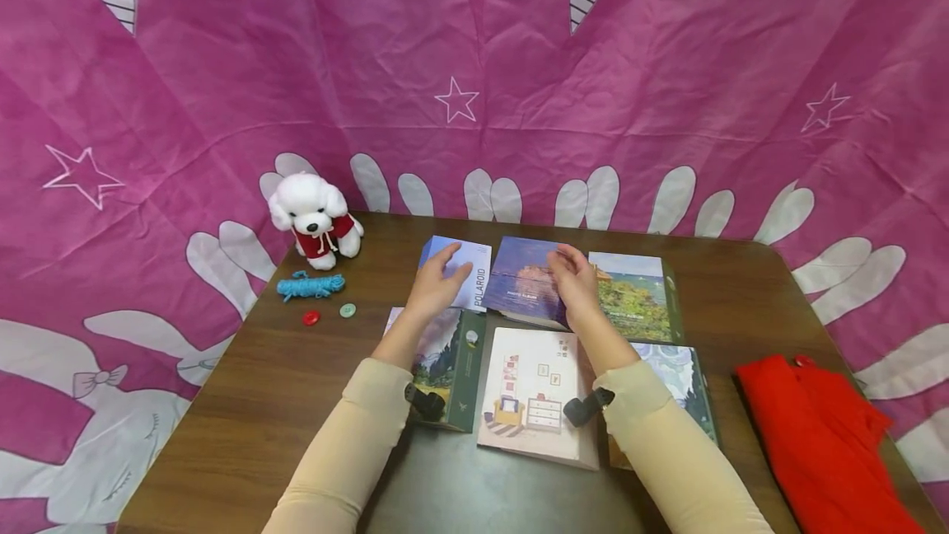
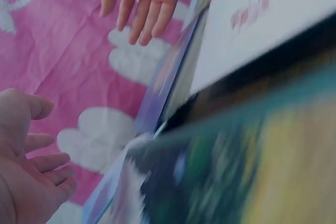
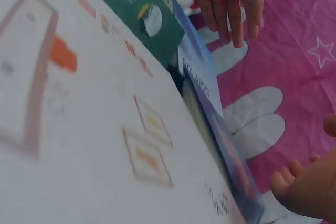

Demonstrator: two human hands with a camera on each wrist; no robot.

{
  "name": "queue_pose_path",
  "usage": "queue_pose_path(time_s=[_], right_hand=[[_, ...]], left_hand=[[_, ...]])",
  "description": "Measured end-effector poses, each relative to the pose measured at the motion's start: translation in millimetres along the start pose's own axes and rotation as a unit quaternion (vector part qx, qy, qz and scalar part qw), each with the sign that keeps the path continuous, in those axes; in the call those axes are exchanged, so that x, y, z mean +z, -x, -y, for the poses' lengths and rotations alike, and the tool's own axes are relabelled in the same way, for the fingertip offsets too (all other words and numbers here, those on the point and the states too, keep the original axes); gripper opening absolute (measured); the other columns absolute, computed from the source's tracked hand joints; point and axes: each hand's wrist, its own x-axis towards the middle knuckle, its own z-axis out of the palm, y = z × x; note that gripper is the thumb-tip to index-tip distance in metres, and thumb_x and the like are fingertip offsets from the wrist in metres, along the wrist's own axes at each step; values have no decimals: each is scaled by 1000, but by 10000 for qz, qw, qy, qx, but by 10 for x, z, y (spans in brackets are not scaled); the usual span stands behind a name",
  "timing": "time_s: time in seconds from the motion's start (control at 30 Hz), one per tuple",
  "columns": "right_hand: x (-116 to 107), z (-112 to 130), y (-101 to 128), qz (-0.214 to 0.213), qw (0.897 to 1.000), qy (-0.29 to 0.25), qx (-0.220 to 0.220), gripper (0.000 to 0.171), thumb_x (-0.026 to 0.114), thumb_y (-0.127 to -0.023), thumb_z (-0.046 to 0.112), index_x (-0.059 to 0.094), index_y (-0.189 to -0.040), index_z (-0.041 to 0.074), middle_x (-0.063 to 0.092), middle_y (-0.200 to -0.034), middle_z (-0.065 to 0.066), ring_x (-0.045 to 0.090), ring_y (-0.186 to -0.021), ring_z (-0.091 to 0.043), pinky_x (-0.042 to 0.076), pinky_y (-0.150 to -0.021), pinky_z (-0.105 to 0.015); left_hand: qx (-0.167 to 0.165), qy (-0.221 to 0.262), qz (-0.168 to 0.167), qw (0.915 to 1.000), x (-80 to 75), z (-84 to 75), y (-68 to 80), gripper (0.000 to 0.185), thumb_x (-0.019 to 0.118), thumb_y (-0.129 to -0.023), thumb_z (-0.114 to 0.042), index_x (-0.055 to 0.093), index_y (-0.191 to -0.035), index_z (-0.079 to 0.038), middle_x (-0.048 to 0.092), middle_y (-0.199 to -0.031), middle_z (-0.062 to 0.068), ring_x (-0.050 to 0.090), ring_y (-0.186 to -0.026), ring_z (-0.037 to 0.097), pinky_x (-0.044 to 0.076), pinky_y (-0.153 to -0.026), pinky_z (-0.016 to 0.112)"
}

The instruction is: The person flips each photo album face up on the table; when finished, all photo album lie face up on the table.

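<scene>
Working from the largest item down, you face a pink backdrop (image 1: 474, 64) printed with stars and white petals, hung behind and around a dark wood counter (image 1: 245, 402); a red cloth (image 1: 823, 443) lies bunched at its right edge. Six photo albums sit in two rows of three on the counter; the front row holds a green-spined landscape album (image 1: 451, 369), a white album with a room drawing (image 1: 534, 394) and a pale patterned album (image 1: 685, 381) partly under your right sleeve; the back row holds the POLAROID album (image 1: 474, 266), the purple sunset album (image 1: 522, 283) and a coastal landscape album (image 1: 638, 295).

Your left hand (image 1: 437, 287) hovers over the near corner of the POLAROID album with fingers relaxed, grip released; contact cannot be confirmed. Your right hand (image 1: 574, 283) rests over the right part of the purple sunset album, fingers loosely extended, grip released, holding nothing.

Judging from this layout, the albums appear already set out in rows; any remaining work seems to concern the two back albums under your hands.

Smaller items stand left of the albums: a white plush dog (image 1: 315, 221), a blue yarn bundle (image 1: 310, 287), a red button (image 1: 311, 318) and a green button (image 1: 348, 310).
</scene>
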Motion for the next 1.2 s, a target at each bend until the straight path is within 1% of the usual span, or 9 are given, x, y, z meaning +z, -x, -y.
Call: queue_pose_path(time_s=[0.2,0.33,0.4,0.6,0.73,0.83,1.03,1.13,1.2], right_hand=[[-190,-116,-61,-340,9980,392,357,59,56,-105,27,35,-157,8,36,-159,-14,32,-147,-30,25,-121,-44],[-286,-187,-82,-129,9961,618,624,66,55,-105,32,25,-160,10,26,-164,-15,25,-151,-33,20,-123,-47],[-329,-213,-82,20,9949,735,687,70,54,-105,33,22,-162,10,21,-166,-16,21,-152,-32,19,-123,-47],[-440,-268,-85,204,9943,690,785,72,53,-106,32,16,-162,6,15,-167,-20,16,-153,-34,15,-124,-47],[-493,-284,-91,85,9957,385,834,68,52,-106,28,20,-161,4,15,-167,-19,15,-153,-34,15,-124,-45],[-515,-285,-98,33,9961,231,855,64,52,-106,27,25,-159,3,15,-167,-17,15,-153,-33,15,-124,-44],[-509,-235,-112,72,9959,-90,900,58,46,-109,20,25,-159,2,20,-166,-16,18,-152,-31,16,-124,-41],[-508,-188,-113,-87,9959,-318,844,54,38,-110,20,26,-160,5,26,-163,-17,29,-146,-27,28,-119,-36],[-516,-158,-110,-293,9961,-391,740,50,36,-111,20,32,-158,5,35,-157,-17,42,-134,-23,39,-109,-31]], left_hand=[[-27,103,520,9986,373,-115,26,57,59,-102,-33,45,-152,-9,43,-157,15,38,-144,40,32,-117,53],[-119,244,898,9956,571,-135,39,58,57,-104,-32,42,-153,-4,40,-158,16,32,-147,37,27,-119,52],[-273,303,962,9945,635,-133,46,60,56,-104,-33,40,-153,-3,37,-159,17,30,-148,37,26,-120,53],[-767,489,791,9927,710,-147,51,65,57,-102,-38,40,-154,-2,32,-161,19,25,-150,38,21,-121,54],[-966,676,984,9881,730,-174,56,71,57,-101,-43,38,-154,0,37,-159,20,31,-148,39,27,-119,54],[-971,708,1151,9861,770,-178,58,73,57,-101,-44,36,-154,2,36,-159,21,29,-149,38,26,-120,52],[-947,577,1427,9835,883,-250,93,73,59,-100,-43,34,-158,-5,21,-167,14,18,-153,35,17,-123,53],[-879,426,1520,9835,956,-307,103,75,59,-99,-46,32,-159,-10,18,-168,12,18,-153,34,17,-123,52],[-853,444,1503,9840,992,-344,106,75,60,-98,-46,33,-159,-11,18,-168,12,18,-153,33,18,-123,49]])
